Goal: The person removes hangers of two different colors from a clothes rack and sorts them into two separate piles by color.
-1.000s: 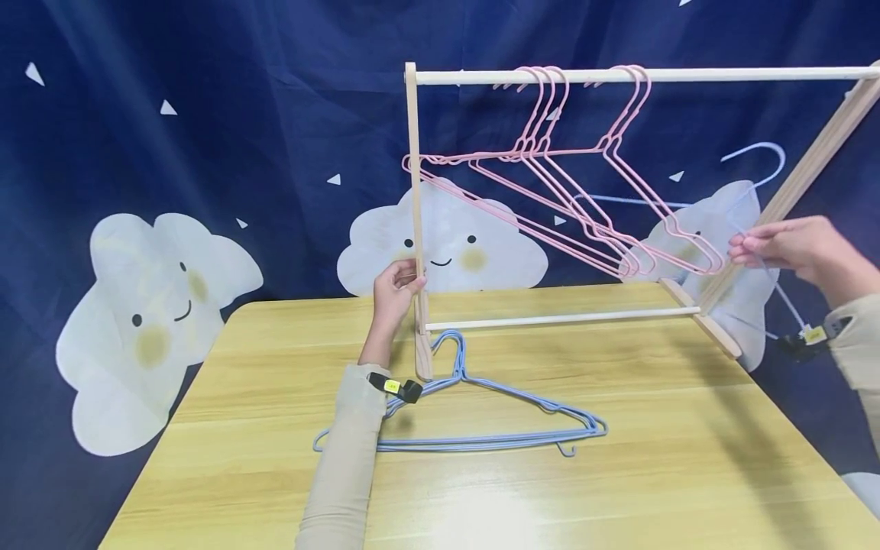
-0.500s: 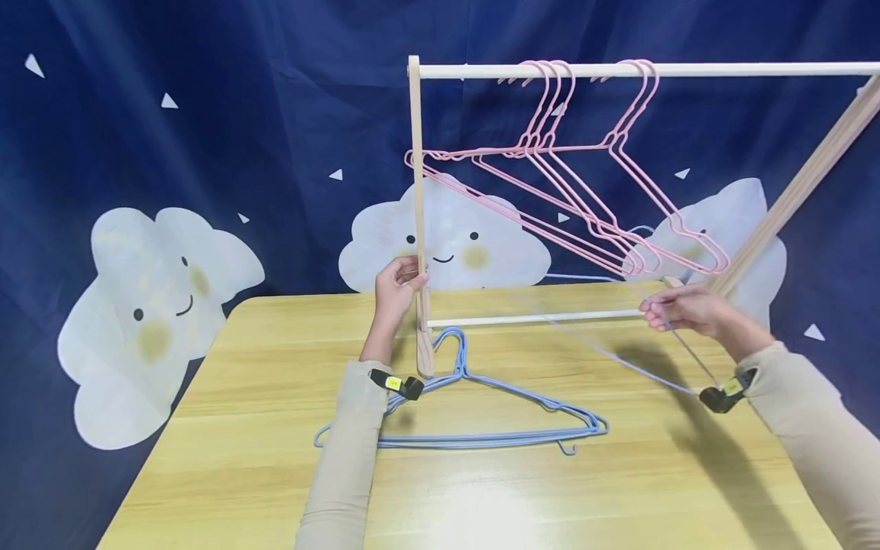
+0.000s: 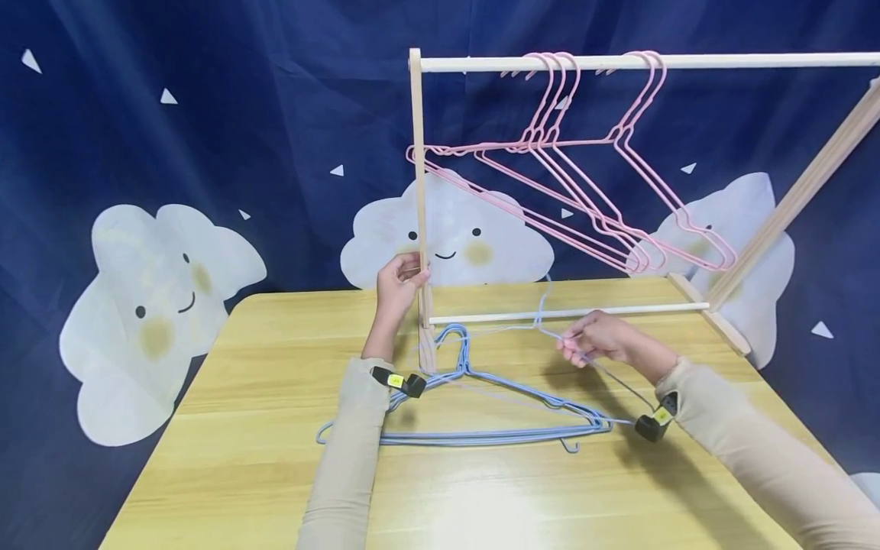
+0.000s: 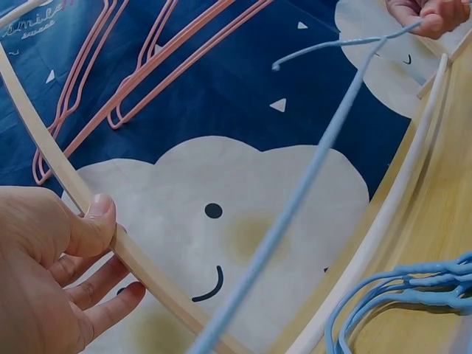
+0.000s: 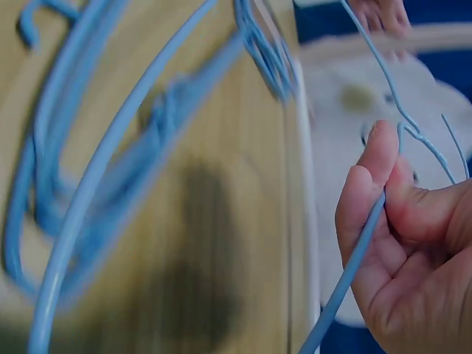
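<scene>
My left hand (image 3: pixel 397 294) grips the left upright (image 3: pixel 418 191) of a small wooden clothes rack, thumb on the near side and fingers behind. In the right wrist view, my right hand (image 5: pixel 420 243) pinches one shoulder of a blue clothes hanger (image 5: pixel 355 254) between thumb and fingers. That hanger is raised over the table, hook up and blurred in the head view, just inside the rack's lower bar. Beneath it, several more blue hangers (image 3: pixel 481 438) lie stacked on the table by the rack's left foot. Several pink hangers (image 3: pixel 580 143) hang from the top bar (image 3: pixel 742 60).
The rack's right leg (image 3: pixel 797 191) slants up beyond my right hand, and its low white bar (image 3: pixel 495 316) runs just above the wooden table (image 3: pixel 227 458). A dark blue curtain (image 3: pixel 296 92) with clouds hangs behind.
My right hand has carried the blue hanger left and down, from beside the rack's right leg to near its middle. The left hand stays on the upright; the view has shifted slightly.
</scene>
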### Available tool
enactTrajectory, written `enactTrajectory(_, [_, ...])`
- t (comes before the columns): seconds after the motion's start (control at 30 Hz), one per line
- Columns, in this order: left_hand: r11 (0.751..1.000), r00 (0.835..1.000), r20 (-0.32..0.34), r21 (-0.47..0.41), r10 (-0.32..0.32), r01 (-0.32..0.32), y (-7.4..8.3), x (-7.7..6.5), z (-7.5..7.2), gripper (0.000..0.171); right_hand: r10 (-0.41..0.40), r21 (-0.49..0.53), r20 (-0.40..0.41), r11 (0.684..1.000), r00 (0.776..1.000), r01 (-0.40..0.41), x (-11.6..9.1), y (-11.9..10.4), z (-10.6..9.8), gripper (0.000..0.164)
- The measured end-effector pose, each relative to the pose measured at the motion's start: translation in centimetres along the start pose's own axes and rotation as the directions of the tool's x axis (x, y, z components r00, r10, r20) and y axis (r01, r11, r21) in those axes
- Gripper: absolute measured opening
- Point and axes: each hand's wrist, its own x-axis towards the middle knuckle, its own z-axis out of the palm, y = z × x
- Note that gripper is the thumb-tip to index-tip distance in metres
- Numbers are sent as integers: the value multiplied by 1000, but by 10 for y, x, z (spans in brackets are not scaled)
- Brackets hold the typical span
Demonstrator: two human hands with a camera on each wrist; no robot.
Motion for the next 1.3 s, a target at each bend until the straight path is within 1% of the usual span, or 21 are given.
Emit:
enactTrajectory(0.17, [1000, 1000, 0, 9, -17, 17, 1, 0, 1, 31, 14, -8, 17, 1000, 1000, -14, 12, -7, 38, 17])
enactTrajectory(0.27, [1000, 1000, -7, 7, -24, 24, 1, 0, 2, 31, 20, -20, 38, 1000, 999, -19, 21, -12, 57, 19])
enactTrajectory(0.4, [1000, 1000, -14, -1, -28, 28, 1, 0, 2, 31, 29, -60, 74, 998, 997, -25, 33, -18, 77, 20])
enactTrajectory(0.47, [1000, 1000, -13, -5, -25, 24, 1, 0, 2, 31, 38, -83, 78, 996, 996, -32, 37, -21, 86, 19])
enactTrajectory(0.57, [999, 1000, -15, -18, -27, 26, 0, 1, 3, 32, 38, -129, 49, 991, 998, -32, 40, -23, 95, 16])
enactTrajectory(0.63, [999, 999, -16, -29, -30, 30, 0, 1, 4, 32, 25, -161, 9, 987, 1000, -24, 40, -24, 101, 14])
enactTrajectory(0.7, [999, 999, -20, -36, -36, 35, -1, 1, 4, 32, -7, -190, -33, 982, 999, 1, 40, -25, 105, 12])
enactTrajectory(0.8, [999, 999, -20, -38, -35, 35, 1, 1, 3, 32, -102, -266, -76, 961, 992, 79, 39, -24, 111, 10])
enactTrajectory(0.83, [999, 999, -21, -36, -34, 34, 1, 1, 3, 32, -141, -301, -85, 947, 986, 110, 38, -23, 113, 10])
enactTrajectory(0.87, [999, 999, -20, -38, -34, 33, 1, 1, 3, 32, -184, -350, -95, 926, 978, 140, 36, -22, 114, 10])
enactTrajectory(0.9, [999, 999, -20, -39, -34, 34, 1, 1, 3, 32, -229, -405, -103, 898, 968, 170, 35, -22, 116, 10])
enactTrajectory(0.97, [999, 999, -21, -37, -35, 35, 1, 2, 2, 32, -317, -517, -110, 828, 942, 218, 33, -20, 118, 11])
enactTrajectory(1.0, [999, 999, -22, -36, -36, 35, 1, 2, 2, 32, -362, -576, -112, 783, 926, 236, 33, -19, 119, 11])
enactTrajectory(1.07, [999, 999, -22, -37, -37, 36, 1, 2, 2, 32, -435, -671, -125, 699, 892, 247, 32, -16, 121, 10])
enactTrajectory(1.13, [999, 999, -20, -34, -34, 33, 1, 2, 2, 32, -483, -727, -129, 640, 866, 249, 33, -13, 123, 8])
enactTrajectory(1.2, [999, 999, -19, -32, -28, 28, 1, 2, 2, 32, -514, -764, -138, 599, 847, 239, 34, -10, 126, 7])
enactTrajectory(1.23, [999, 999, -17, -32, -26, 26, 1, 2, 2, 31, -519, -772, -140, 590, 843, 235, 35, -9, 128, 6])
enactTrajectory(1.3, [999, 1000, -16, -32, -23, 23, 0, 1, 2, 31, -517, -784, -147, 580, 843, 219, 35, -7, 131, 7])
